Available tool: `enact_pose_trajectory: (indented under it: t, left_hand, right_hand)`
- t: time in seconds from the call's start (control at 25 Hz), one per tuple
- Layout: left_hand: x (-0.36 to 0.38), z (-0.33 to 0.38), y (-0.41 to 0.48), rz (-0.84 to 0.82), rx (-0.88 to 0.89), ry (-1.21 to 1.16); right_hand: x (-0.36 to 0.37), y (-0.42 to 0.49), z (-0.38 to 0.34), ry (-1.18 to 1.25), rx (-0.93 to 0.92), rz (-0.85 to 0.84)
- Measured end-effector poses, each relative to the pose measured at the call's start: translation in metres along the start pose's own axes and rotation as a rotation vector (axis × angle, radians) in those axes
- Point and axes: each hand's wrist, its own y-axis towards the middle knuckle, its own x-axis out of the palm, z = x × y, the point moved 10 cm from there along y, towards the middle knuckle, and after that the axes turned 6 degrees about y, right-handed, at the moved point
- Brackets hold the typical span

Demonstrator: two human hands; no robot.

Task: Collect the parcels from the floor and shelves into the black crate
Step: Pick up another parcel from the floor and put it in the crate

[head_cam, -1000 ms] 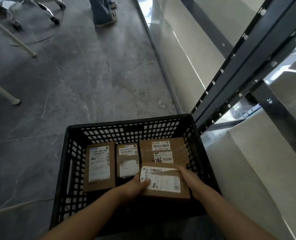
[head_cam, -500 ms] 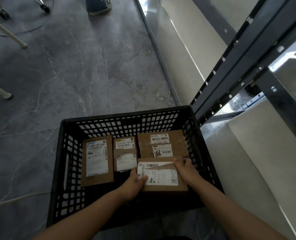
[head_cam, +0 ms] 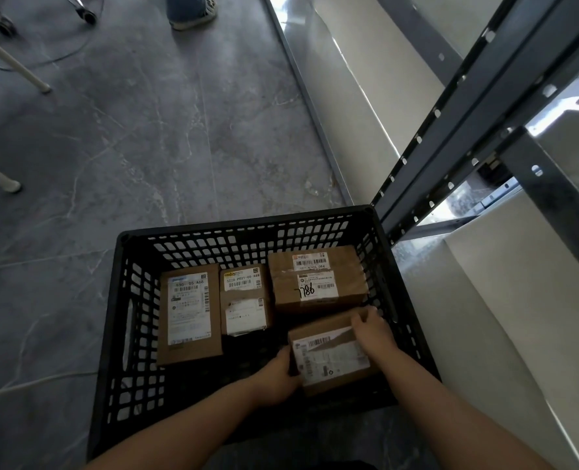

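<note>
The black crate (head_cam: 247,222) stands on the grey floor in front of me. Three brown cardboard parcels with white labels lie flat inside it: a long one (head_cam: 189,313) at the left, a smaller one (head_cam: 244,300) in the middle, a wide one (head_cam: 316,279) at the back right. A fourth labelled parcel (head_cam: 328,354) sits tilted in the near right corner. My left hand (head_cam: 276,374) grips its left edge. My right hand (head_cam: 372,330) holds its far right corner.
A dark metal shelf frame (head_cam: 450,130) with pale boards rises right beside the crate. Another person's shoe (head_cam: 193,15) is at the top. White table legs (head_cam: 10,62) and chair wheels (head_cam: 5,27) stand at the far left. A white cable (head_cam: 27,385) runs along the floor.
Both hands have lowered the fourth parcel deeper into the crate's near right corner and turned it slightly. The view has shifted a little.
</note>
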Motion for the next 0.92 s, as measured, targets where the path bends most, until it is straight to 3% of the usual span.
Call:
enact_pose_trajectory:
  t: [0.32, 0.56, 0.72, 0.92]
  left_hand:
    - [-0.003, 0.0, 0.007, -0.048, 0.041, -0.178]
    - [-0.006, -0.005, 0.005, -0.033, 0.019, -0.197]
    - [-0.019, -0.015, 0.001, 0.017, -0.063, -0.095]
    - [-0.046, -0.031, -0.009, 0.11, -0.174, 0.16]
  right_hand:
    - [0.006, -0.008, -0.01, -0.148, -0.075, 0.045]
    - [0.003, -0.02, -0.04, -0.374, -0.304, 0.173]
    - [0.005, -0.019, -0.044, -0.34, -0.347, 0.159]
    - [0.028, -0.026, -0.05, -0.336, -0.471, -0.003]
